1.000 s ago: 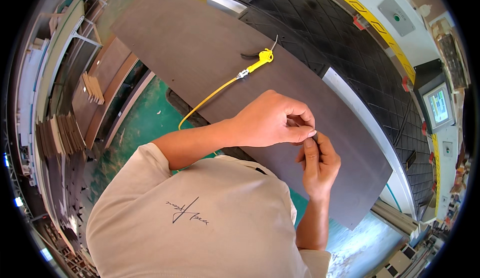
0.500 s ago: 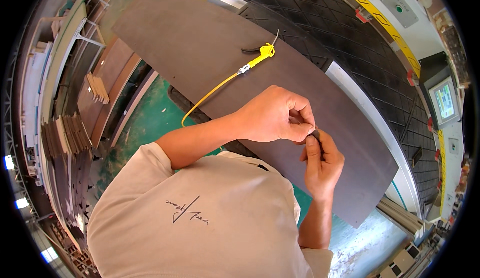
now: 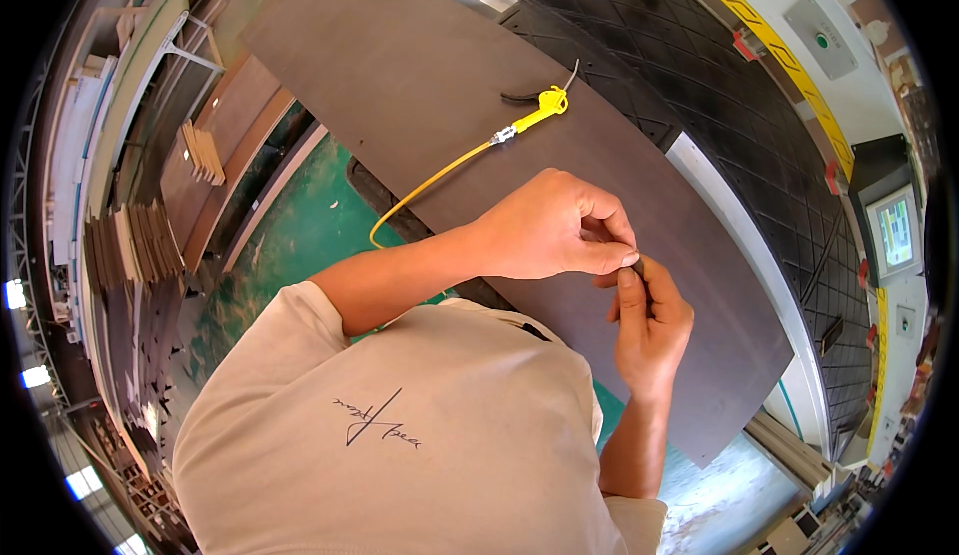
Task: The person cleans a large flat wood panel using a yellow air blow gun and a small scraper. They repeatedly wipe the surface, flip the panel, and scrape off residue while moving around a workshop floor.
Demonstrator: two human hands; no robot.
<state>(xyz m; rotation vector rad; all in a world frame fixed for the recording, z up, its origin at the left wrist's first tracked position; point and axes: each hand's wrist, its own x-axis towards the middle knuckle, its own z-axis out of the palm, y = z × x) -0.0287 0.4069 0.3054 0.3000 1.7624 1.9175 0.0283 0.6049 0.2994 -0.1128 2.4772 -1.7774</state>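
A yellow air blow gun (image 3: 544, 108) with its yellow hose (image 3: 430, 183) lies on my dark board (image 3: 400, 65); stacked wooden pieces (image 3: 205, 150) sit left; a monitor (image 3: 892, 232) glows right.

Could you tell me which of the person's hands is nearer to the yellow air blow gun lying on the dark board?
Left. The left hand is just below the yellow air blow gun; the right hand sits lower still, fingertips meeting the left's.

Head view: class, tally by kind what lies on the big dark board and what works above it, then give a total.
Yellow air blow gun: 1
Yellow hose: 1
Hands above the dark board: 2, left hand and right hand
Total: 4
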